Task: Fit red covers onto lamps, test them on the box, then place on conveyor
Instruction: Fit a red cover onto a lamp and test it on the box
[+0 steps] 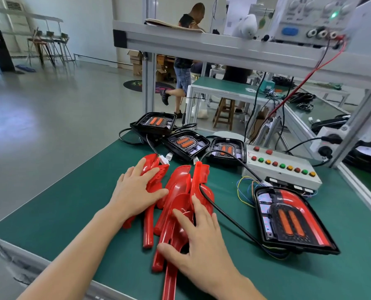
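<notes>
Several red covers lie in a loose pile on the green table. My left hand rests flat on the left covers with its fingers spread. My right hand lies on the nearer covers, fingers spread, thumb against a cover's edge. Three black lamps without covers sit at the far side of the table. A lamp with a red cover fitted lies at the right, wired to the white test box with coloured buttons.
A black cable runs from the covered lamp across the pile. A conveyor runs at the right behind the frame. A power supply sits on the upper shelf. A person stands beyond the table.
</notes>
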